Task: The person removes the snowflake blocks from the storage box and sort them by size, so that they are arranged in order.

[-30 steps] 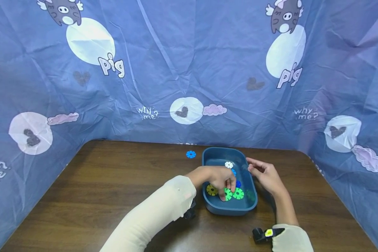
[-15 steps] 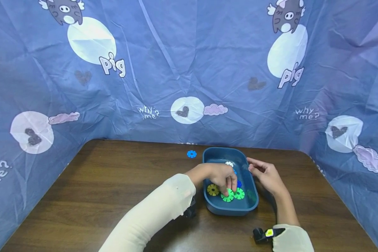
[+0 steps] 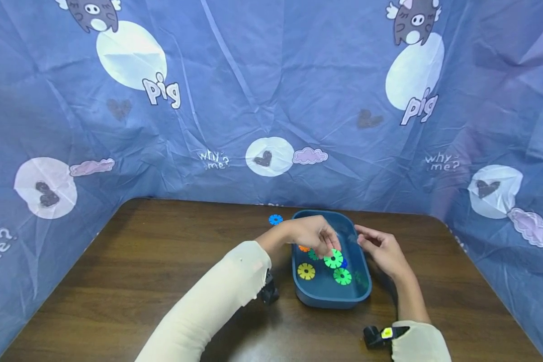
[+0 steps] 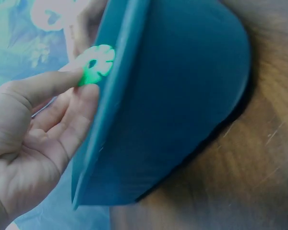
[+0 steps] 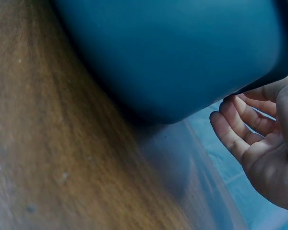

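My left hand (image 3: 312, 234) pinches a bright green, notched plastic disc (image 3: 333, 258) between thumb and fingers. Disc sits over the inside of a dark blue, round-cornered rectangular tray (image 3: 324, 302), near its centre; left-wrist view shows it past the rim. My right hand (image 3: 382, 251) is at the tray's 2 o'clock, fingertips at the outside of the rim, fingers loosely bent; can't tell how firmly they press.

Inside the tray: yellow notched disc (image 3: 306, 271) at 8 o'clock, lying flat. A second green notched disc (image 3: 342, 276) at 5 o'clock from the pinched one. Deep blue disc (image 3: 345, 263) at 4 o'clock from it, partly covered. Orange disc (image 3: 303, 248) towards the tray's 10 o'clock, dark green disc (image 3: 313, 255) just beside it, both partly hidden by my left hand.

Outside: light blue notched disc (image 3: 275, 219) on the brown wood-grain table (image 3: 185, 251), tray's 10 o'clock.
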Demonstrator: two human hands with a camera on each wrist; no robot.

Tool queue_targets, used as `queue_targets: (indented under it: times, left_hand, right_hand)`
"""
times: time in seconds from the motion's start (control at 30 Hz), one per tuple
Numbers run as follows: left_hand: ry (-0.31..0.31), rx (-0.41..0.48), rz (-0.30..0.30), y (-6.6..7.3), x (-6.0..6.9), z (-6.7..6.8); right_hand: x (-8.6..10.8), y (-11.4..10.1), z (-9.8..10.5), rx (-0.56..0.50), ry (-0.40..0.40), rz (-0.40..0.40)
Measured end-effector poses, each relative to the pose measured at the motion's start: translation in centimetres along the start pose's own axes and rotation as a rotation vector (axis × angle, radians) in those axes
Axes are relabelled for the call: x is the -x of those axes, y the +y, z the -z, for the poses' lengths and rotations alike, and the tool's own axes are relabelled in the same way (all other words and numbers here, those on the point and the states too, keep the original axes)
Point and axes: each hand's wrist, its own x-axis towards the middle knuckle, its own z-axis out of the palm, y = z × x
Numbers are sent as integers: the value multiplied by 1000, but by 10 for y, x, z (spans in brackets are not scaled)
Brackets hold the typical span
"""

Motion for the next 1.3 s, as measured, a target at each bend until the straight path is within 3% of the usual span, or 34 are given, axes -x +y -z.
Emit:
queue_targets:
  times: [0.27, 0.53, 0.73, 0.97, 1.3]
  left_hand:
    - [280, 75, -59, -5, 12, 25]
    - [548, 195, -50, -20, 29, 47]
    - [652, 217, -37, -37, 45, 60]
    - [735, 258, 28, -57, 63, 69]
    - [901, 407, 35, -90, 78, 73]
  right_hand:
    - [-1, -1, 1, 15, -5, -11]
    - [0, -2, -1, 12, -10, -8]
    - [0, -2, -1, 19, -12, -16]
    - [0, -3, 1, -1, -19, -30]
    - [2, -4, 9, -133, -98, -49]
